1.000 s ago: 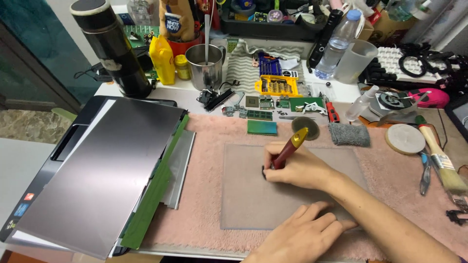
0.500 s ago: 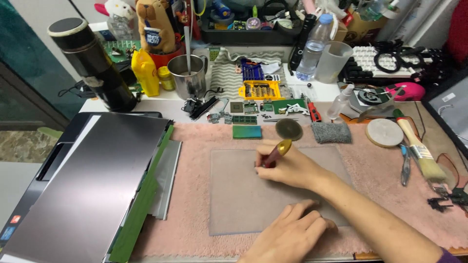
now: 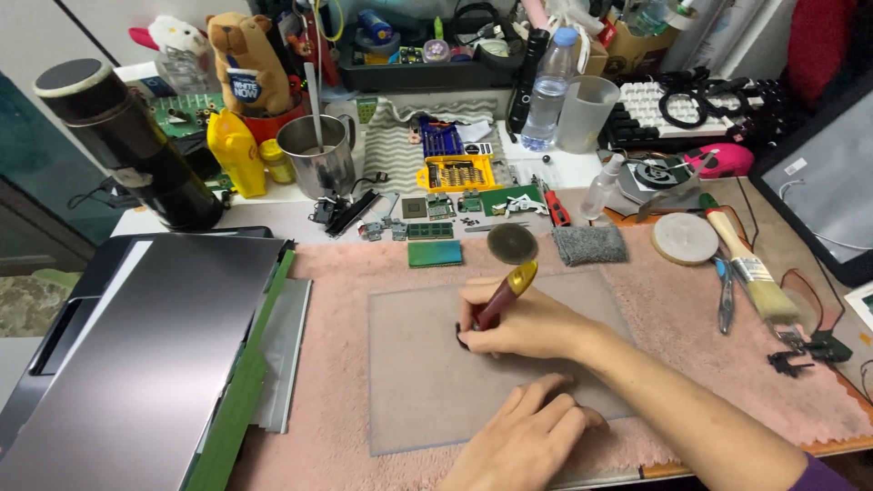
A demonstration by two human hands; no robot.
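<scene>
A red-handled screwdriver [image 3: 498, 298] is clamped in the grip of the right hand [image 3: 518, 323], its tip set down on the grey mat [image 3: 409, 382]. The left hand [image 3: 527, 436] is laid flat, fingers apart, on the mat's near edge, holding nothing.

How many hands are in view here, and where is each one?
2. The right hand grips a red-and-yellow screwdriver, tip down on the grey work mat. The left hand lies flat on the mat's near edge. No other person's hands show.
</scene>
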